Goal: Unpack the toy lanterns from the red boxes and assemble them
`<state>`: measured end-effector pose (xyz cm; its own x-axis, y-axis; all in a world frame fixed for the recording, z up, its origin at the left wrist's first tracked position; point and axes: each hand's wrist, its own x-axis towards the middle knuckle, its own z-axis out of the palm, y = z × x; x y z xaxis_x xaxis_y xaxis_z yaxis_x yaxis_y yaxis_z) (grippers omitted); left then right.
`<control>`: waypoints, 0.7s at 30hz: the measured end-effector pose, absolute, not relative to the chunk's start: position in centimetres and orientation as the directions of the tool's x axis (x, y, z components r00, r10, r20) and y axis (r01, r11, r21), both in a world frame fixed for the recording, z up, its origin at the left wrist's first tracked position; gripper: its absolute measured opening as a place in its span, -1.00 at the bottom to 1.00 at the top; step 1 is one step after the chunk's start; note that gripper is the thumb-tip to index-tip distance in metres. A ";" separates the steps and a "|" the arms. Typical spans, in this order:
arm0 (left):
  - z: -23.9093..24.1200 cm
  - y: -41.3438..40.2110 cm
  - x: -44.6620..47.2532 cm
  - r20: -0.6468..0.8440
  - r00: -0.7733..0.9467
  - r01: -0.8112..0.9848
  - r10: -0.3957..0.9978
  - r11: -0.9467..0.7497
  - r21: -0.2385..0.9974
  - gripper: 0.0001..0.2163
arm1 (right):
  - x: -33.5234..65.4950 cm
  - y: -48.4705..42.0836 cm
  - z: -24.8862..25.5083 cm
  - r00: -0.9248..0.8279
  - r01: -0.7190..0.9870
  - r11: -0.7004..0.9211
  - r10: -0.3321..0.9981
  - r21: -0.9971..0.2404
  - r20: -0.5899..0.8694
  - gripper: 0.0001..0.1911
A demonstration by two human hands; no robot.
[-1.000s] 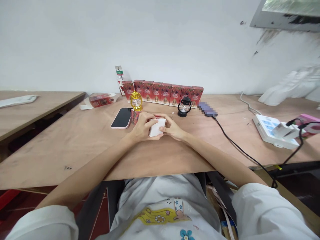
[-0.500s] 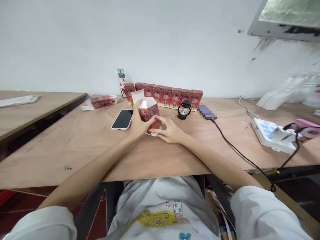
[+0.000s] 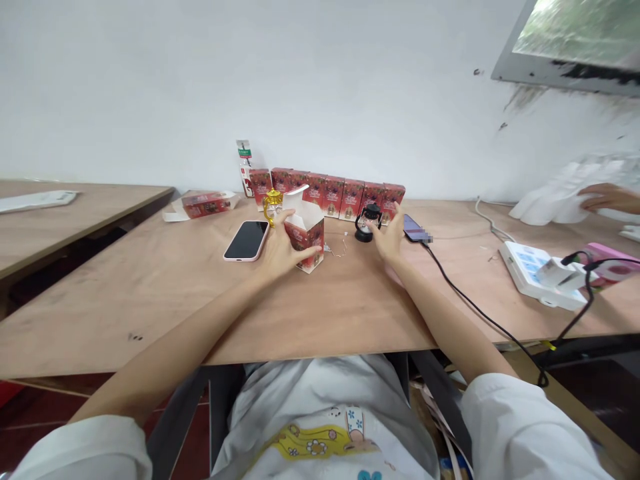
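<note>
My left hand [image 3: 281, 248] grips a red printed carton [image 3: 309, 240] that stands upright on the table with its white-lined top flaps raised. Just beside a small black lantern [image 3: 369, 223] is my right hand [image 3: 390, 235], thumb and fingers apart; whether the thumb touches the lantern I cannot tell. Behind my left hand stands a gold lantern [image 3: 273, 201], partly hidden. A phone in a pink case [image 3: 247, 241] lies left of the carton. Small thin scraps [image 3: 340, 252] lie to the carton's right.
Several closed red boxes [image 3: 333, 195] line the wall. An opened carton [image 3: 203, 204] lies on its side at the left. A second phone [image 3: 415, 229] trails a black cable to a white power strip [image 3: 543, 275]. Another person's hand [image 3: 613, 199] touches white material [image 3: 555, 193] at the right.
My right hand has left the carton and moved right to the black lantern. The carton now stands more upright under my left hand. Another person's hand has come into view further at the right.
</note>
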<state>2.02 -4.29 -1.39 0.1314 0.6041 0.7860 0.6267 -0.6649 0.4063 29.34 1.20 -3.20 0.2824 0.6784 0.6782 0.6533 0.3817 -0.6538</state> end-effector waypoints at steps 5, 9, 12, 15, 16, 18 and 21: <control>-0.8 -4.6 2.3 0.742 0.146 0.646 0.654 -0.631 0.429 -0.16 | 30.7 3.0 -4.6 0.186 0.369 0.407 0.849 -0.836 0.495 -0.20; -0.8 -4.8 2.2 0.734 0.160 0.647 0.660 -0.631 0.427 -0.22 | 29.7 2.1 -4.3 0.172 0.419 0.437 0.822 -0.796 0.543 -0.16; -0.8 -4.7 2.1 0.740 0.174 0.643 0.650 -0.644 0.414 -0.23 | 28.0 0.9 -2.6 0.232 0.395 0.445 0.798 -0.804 0.556 -0.18; -0.8 -4.6 2.0 0.757 0.171 0.646 0.630 -0.652 0.396 -0.21 | 25.7 -0.6 0.3 0.259 0.164 0.510 0.803 -0.844 0.536 -0.40; -0.9 -4.6 2.0 0.757 0.176 0.642 0.629 -0.656 0.396 -0.21 | 24.9 -1.3 1.4 0.248 0.075 0.523 0.815 -0.849 0.524 -0.43; -1.0 -4.5 2.1 0.748 0.188 0.628 0.636 -0.663 0.406 -0.21 | 23.2 -2.8 3.6 0.116 -0.075 0.505 0.861 -0.860 0.495 -0.40; -1.1 -4.3 2.0 0.752 0.206 0.613 0.626 -0.681 0.400 -0.21 | 20.7 -5.0 6.1 -0.102 -0.128 0.461 0.875 -0.878 0.474 -0.32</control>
